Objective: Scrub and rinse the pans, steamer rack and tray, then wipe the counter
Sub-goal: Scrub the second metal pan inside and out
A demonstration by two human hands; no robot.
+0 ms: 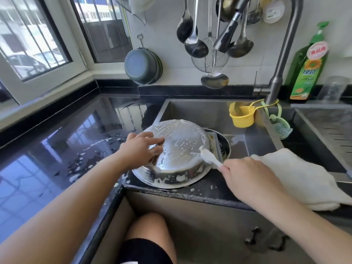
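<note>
Pan (179, 149) upturned, soapy, overhanging sink (209, 109) edge (counter (57, 149) wet); left hand (141, 149) spread flat on it, right hand (245, 176) gripping brush (209, 156).

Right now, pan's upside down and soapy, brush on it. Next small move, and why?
Probably draw the brush down over the pan's near side wall. The upturned base is already foamy, the wall shows only patches. The left hand rests flat on the base, steadying it; the right hand grips the brush handle.
</note>
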